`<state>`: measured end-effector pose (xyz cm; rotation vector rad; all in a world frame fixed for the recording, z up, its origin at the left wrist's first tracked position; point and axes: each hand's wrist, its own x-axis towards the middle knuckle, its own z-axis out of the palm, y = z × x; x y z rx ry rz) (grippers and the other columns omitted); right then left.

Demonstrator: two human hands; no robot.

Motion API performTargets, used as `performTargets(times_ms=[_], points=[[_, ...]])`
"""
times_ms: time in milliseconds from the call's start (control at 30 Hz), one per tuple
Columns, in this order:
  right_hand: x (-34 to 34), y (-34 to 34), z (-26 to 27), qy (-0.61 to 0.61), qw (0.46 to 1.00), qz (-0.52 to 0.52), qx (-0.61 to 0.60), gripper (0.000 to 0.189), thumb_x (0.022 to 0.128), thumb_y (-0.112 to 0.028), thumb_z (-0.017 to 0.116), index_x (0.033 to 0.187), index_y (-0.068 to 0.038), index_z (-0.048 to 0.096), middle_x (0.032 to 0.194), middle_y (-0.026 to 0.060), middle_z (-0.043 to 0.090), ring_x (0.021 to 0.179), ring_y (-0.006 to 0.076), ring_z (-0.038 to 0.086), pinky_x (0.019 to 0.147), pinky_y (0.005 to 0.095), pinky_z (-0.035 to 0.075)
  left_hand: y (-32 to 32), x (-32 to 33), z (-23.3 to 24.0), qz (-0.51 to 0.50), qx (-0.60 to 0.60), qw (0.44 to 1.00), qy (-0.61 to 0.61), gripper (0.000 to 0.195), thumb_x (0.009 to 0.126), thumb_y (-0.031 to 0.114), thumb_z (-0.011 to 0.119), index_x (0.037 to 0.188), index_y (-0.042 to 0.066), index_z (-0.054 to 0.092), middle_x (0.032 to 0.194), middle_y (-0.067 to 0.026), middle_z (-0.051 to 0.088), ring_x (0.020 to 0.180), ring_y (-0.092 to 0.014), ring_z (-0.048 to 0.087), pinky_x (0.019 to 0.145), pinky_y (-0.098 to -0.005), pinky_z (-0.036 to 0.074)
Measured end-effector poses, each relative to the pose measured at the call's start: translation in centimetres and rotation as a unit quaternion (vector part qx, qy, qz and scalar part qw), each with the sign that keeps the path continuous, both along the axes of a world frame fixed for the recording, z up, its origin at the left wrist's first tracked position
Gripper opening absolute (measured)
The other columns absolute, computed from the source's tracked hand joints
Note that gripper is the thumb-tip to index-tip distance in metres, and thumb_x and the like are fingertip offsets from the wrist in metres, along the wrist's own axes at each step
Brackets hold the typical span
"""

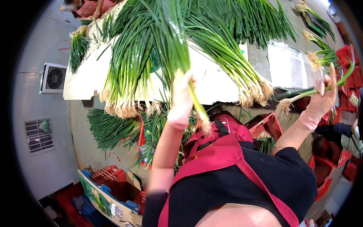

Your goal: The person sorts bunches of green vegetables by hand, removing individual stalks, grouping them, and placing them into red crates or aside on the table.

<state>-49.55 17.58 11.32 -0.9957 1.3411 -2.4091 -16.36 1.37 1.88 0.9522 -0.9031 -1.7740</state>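
My left hand (181, 95), in a thin pale glove, is shut around spring onions (200, 109), roots toward me and green leaves (173, 42) stretching away over the table. Off to the right, my right hand (322, 95), gloved too, grips a single spring onion (302, 94). Its root end points left and its bent green top passes behind the fingers. To the left of my left hand, a pile of spring onions (127, 76) lies with roots overhanging the near table edge. Another bunch (227, 59) lies to its right, roots toward the lower right.
The white tabletop (210, 85) is before me. More greens (110, 130) and a red crate (266, 126) sit below its edge. Small bunches (323, 58) lie at the far right near stacked red crates (350, 85). At the upper left is another person (93, 8).
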Motion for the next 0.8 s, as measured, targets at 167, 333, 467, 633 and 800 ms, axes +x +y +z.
performTargets(times_ms=[167, 333, 467, 633, 800], points=[[-0.9, 1.0, 0.1, -0.028, 0.999, -0.012, 0.022, 0.044, 0.091, -0.017, 0.047, 0.128, 0.006, 0.043, 0.077, 0.0026, 0.055, 0.048, 0.0036, 0.029, 0.049, 0.0161, 0.024, -1.5, -8.8, -6.3, -0.186, 0.019, 0.981, -0.046, 0.053, 0.087, 0.031, 0.056, 0.127, 0.002, 0.037, 0.113, -0.0098, 0.051, 0.108, -0.021, 0.048, 0.096, -0.0362, 0.037], [-2.4, 0.7, -2.3, -0.079, 0.996, 0.026, 0.042, 0.045, 0.092, -0.02, 0.047, 0.129, 0.006, 0.041, 0.074, 0.0034, 0.058, 0.047, 0.0041, 0.027, 0.046, 0.0171, 0.021, 1.6, -8.0, -8.6, -0.341, 0.028, 0.924, -0.17, 0.075, 0.085, 0.034, 0.056, 0.14, 0.001, 0.017, 0.144, -0.015, 0.022, 0.135, -0.027, 0.019, 0.107, -0.0351, 0.021], [-1.9, -1.8, -3.2, -0.112, 0.991, 0.061, 0.05, 0.044, 0.092, -0.019, 0.047, 0.128, 0.005, 0.042, 0.078, 0.0034, 0.058, 0.049, 0.0038, 0.028, 0.046, 0.0171, 0.02, 1.7, -3.1, -9.8, -0.301, 0.113, 0.931, -0.175, 0.059, 0.087, 0.035, 0.053, 0.132, 0.001, 0.037, 0.132, -0.0132, 0.043, 0.123, -0.021, 0.04, 0.1, -0.0326, 0.031], [7.2, -8.8, -4.8, -0.065, 0.959, 0.168, 0.217, 0.035, 0.095, -0.023, 0.041, 0.118, -0.001, 0.055, 0.083, -0.0007, 0.06, 0.056, 0.0042, 0.037, 0.055, 0.0171, 0.033, 3.3, -1.4, -7.0, -0.245, -0.001, 0.96, -0.137, 0.053, 0.09, 0.034, 0.05, 0.13, 0.002, 0.04, 0.124, -0.0111, 0.051, 0.119, -0.019, 0.044, 0.098, -0.0323, 0.033], [19.2, -12.1, -8.2, -0.23, 0.82, 0.463, 0.246, 0.042, 0.092, -0.029, 0.047, 0.122, -0.001, 0.05, 0.091, 0.0031, 0.061, 0.081, 0.0106, 0.055, 0.079, 0.0242, 0.043, 5.7, -0.9, -3.6, -0.197, -0.048, 0.976, -0.086, 0.036, 0.091, 0.016, 0.048, 0.123, 0.002, 0.044, 0.108, -0.0077, 0.054, 0.099, -0.014, 0.051, 0.087, -0.0258, 0.04]])
